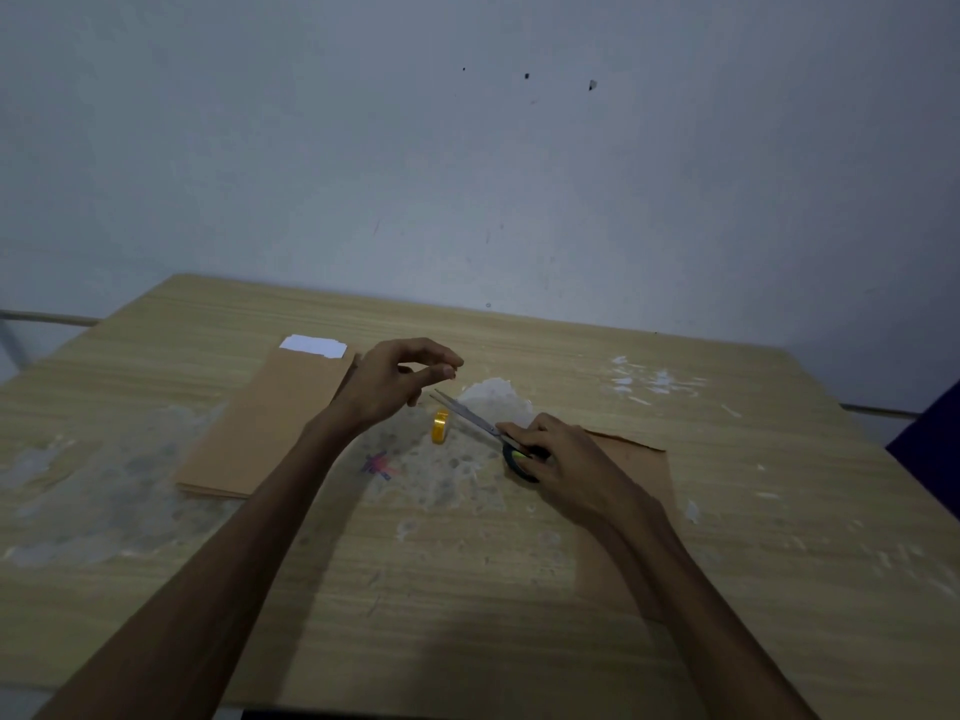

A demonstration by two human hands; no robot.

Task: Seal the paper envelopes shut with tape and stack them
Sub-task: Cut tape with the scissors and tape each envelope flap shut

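Dim room with a plain grey wall behind, and a wood-grain tabletop point(519, 589) smeared with old tape residue all over. Using the yellow tape roll point(440, 426) as the anchor: it stands on edge mid-table. Just right of the roll, the right hand point(558, 454) is curled around the handles of the scissors point(470, 415), blades slightly parted and pointing back past the roll. Just above and left of the roll, the left hand point(397, 381) hovers with thumb and forefinger pinched together, probably on a strip of clear tape, though honestly I can't make out the tape itself. Left of the roll lies a stack of brown envelopes point(265, 423) with a white slip point(313, 346) poking out the far end. Right of the roll, under the right forearm, lies another brown envelope point(631, 485), flat. My guess is these envelopes are light, thin and floppy, so they'll slide on the tabletop; hold one flat by pressing near the flap, lift by an edge. Tape will curl and stick to itself, so keep it taut.
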